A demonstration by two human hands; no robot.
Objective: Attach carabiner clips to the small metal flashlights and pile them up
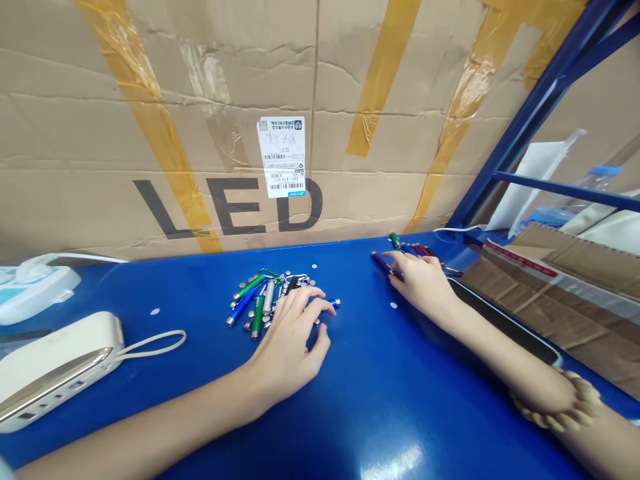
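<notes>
My left hand (295, 330) lies with spread fingers over a loose pile of small metal pen-shaped keychain lights (260, 303) in green, blue and silver. Its fingertips touch a blue one (333, 303) whose tip pokes out past them. My right hand (417, 280) sits at the table's far edge. Its fingers pinch a purple keychain light (384, 264). Just beyond them lies a row of further lights (407, 248) in green, blue and red, partly hidden by the hand. A beaded bracelet (557, 403) circles my right wrist.
The blue table (380, 373) holds scattered small metal discs. A white power strip (55, 370) and a white device (30, 290) lie at left. A taped cardboard box (250, 87) printed LED stands behind. A dark table edge (500, 317) and blue shelf frame (545, 113) are at right.
</notes>
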